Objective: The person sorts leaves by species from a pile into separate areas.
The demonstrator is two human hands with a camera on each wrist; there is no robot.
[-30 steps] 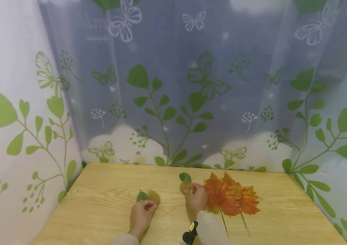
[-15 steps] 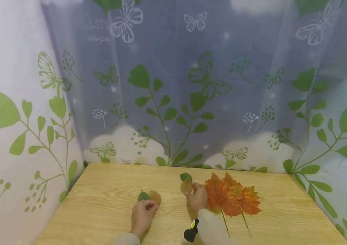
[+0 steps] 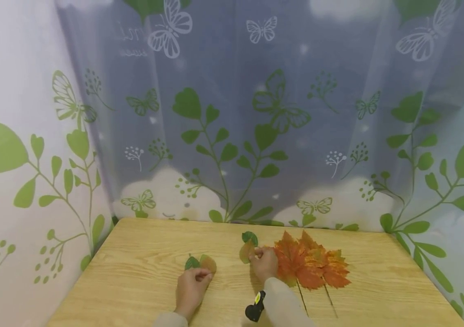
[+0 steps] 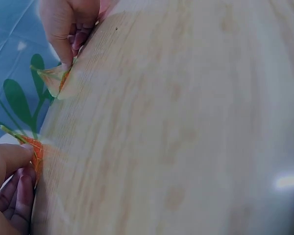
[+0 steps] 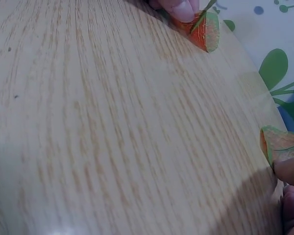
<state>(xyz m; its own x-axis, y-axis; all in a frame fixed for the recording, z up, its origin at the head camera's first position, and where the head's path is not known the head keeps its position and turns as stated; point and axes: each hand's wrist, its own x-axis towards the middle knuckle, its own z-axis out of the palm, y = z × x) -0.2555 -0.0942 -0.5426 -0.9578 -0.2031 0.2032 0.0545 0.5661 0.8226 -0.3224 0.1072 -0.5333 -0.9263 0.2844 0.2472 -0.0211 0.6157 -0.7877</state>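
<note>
At the left of the head view, my left hand [image 3: 191, 289] pinches the lower edge of a small orange-green leaf [image 3: 208, 263]. Beside that leaf a dark green leaf [image 3: 192, 262] shows above the fingers. My right hand [image 3: 266, 265] pinches a similar orange-green leaf [image 3: 246, 252] between thumb and finger, over the table's middle. Just behind it lies a rounded green leaf [image 3: 250, 237]. The left wrist view shows a veined orange leaf [image 4: 36, 155] at the left thumb. In the right wrist view, the right hand's leaf [image 5: 282, 140] curls up from the tabletop.
Several large orange-red maple leaves [image 3: 309, 261] with thin dark stems lie on the wooden table [image 3: 142, 245], right next to the right hand. A black wrist device [image 3: 255, 307] sits by the right sleeve. A printed curtain [image 3: 232, 113] hangs behind the table.
The right hand's orange-green leaf has turned slightly, and the fingers have shifted a little on it. The left hand keeps its pinch. The head view has moved slightly.
</note>
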